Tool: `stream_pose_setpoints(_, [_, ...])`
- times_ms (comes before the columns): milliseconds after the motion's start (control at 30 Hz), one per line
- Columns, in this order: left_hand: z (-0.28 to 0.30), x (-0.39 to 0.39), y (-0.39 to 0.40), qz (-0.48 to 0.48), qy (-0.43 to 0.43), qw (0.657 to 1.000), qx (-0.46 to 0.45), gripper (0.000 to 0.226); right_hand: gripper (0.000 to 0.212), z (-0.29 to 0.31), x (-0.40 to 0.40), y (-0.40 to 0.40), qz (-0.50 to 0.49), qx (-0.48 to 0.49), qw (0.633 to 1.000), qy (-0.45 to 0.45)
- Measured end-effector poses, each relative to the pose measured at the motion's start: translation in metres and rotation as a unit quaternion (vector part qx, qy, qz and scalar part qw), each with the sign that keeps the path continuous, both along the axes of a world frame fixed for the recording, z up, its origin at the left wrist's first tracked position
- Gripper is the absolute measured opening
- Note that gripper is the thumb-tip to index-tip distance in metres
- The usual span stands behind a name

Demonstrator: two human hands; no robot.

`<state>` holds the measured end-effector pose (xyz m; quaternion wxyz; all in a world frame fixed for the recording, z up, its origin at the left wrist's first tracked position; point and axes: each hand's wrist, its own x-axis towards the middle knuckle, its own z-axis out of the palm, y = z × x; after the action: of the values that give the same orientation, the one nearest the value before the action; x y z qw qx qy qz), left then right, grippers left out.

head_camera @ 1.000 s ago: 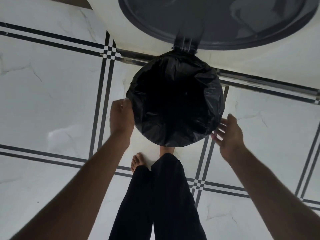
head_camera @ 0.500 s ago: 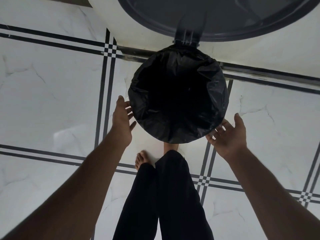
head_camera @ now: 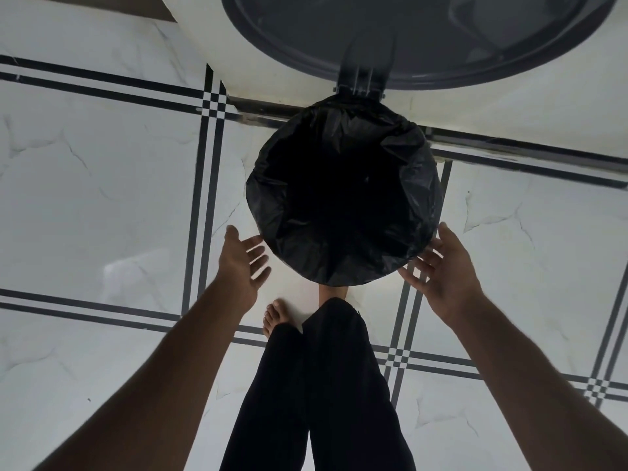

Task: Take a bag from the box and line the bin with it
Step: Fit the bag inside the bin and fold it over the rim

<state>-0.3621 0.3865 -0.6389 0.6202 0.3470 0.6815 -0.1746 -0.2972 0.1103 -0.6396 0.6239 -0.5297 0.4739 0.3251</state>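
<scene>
— White marble-look floor tiles with black crossing bands, a pale wall behind, and the bin right against it with its grey lid swung up on the hinge. See where the bag's got to?

— Black bag, already in the bin, its mouth folded out over the rim all round, so the bin itself is hidden under the plastic. No box anywhere that I can see from here

— And the hands?

— Both spread, nothing in them. Left hand has the palm turned inward and the fingers straight, just beside the near left of the rim, the tips maybe brushing the film, I can't say for sure. Right hand is the same on the near right, fingers fanned under the overhang

— How would that bag handle, you reckon?

— Thin, soft, nearly weightless. Crinkles all over it, so it holds no shape by itself. Slick as well, it could creep back off the rim if tugged. I'd pinch the folded cuff at the edge, both sides together, and draw it down evenly rather than grab the middle. A fingernail could tear it

— Bare foot down there by the base, dark trousers
</scene>
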Motion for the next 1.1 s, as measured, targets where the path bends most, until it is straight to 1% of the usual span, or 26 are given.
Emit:
stream_pose_setpoints(33, [0.001, 0.001, -0.003, 0.01, -0.016, 1.0, -0.025, 0.058, 0.036, -0.001, 0.001, 0.001, 0.02, -0.004, 1.0, 0.015])
stream_pose_setpoints(100, [0.002, 0.005, -0.008, 0.034, -0.039, 0.997, -0.049, 0.061, 0.047, -0.004, -0.003, 0.004, 0.025, -0.005, 0.997, 0.068])
stream_pose_setpoints(167, [0.003, 0.006, -0.014, 0.064, -0.038, 0.996, -0.04, 0.065, 0.059, -0.007, -0.011, 0.007, 0.007, 0.01, 0.993, 0.118])
stream_pose_setpoints(267, [0.003, 0.003, -0.022, 0.092, -0.035, 0.995, -0.032, 0.068, 0.07, -0.01, -0.027, 0.014, -0.034, 0.071, 0.986, 0.146])
stream_pose_setpoints(367, [0.0, 0.001, -0.027, 0.094, -0.031, 0.995, -0.032, 0.071, 0.07, -0.014, -0.037, 0.021, -0.111, 0.102, 0.98, 0.132])
stream_pose_setpoints(467, [-0.002, -0.002, -0.031, 0.122, -0.04, 0.99, -0.053, 0.071, 0.066, -0.018, -0.042, 0.024, -0.201, 0.097, 0.969, 0.109])
stream_pose_setpoints(600, [-0.008, -0.007, -0.032, 0.141, -0.044, 0.988, -0.047, 0.072, 0.056, -0.019, -0.044, 0.025, -0.239, 0.092, 0.963, 0.086])
stream_pose_setpoints(800, [-0.011, -0.016, -0.034, 0.15, -0.058, 0.986, -0.04, 0.075, 0.057, -0.019, -0.038, 0.024, -0.282, 0.084, 0.955, 0.038])
stream_pose_setpoints(900, [-0.014, -0.018, -0.03, 0.149, -0.067, 0.985, -0.057, 0.072, 0.056, -0.017, -0.036, 0.023, -0.268, 0.071, 0.96, 0.034])
stream_pose_setpoints(1000, [-0.015, -0.014, -0.027, 0.148, -0.064, 0.984, -0.068, 0.068, 0.052, -0.015, -0.031, 0.02, -0.203, 0.028, 0.978, 0.031])
stream_pose_setpoints(1033, [-0.015, -0.011, -0.028, 0.142, -0.055, 0.987, -0.051, 0.065, 0.048, -0.014, -0.029, 0.019, -0.159, -0.006, 0.987, 0.017])
stream_pose_setpoints(1067, [-0.016, -0.009, -0.029, 0.123, -0.039, 0.992, -0.011, 0.056, 0.044, -0.013, -0.027, 0.017, -0.102, -0.057, 0.993, -0.01])
stream_pose_setpoints(1100, [-0.016, -0.008, -0.031, 0.073, -0.02, 0.995, 0.059, 0.044, 0.043, -0.011, -0.025, 0.015, -0.033, -0.121, 0.991, -0.051])
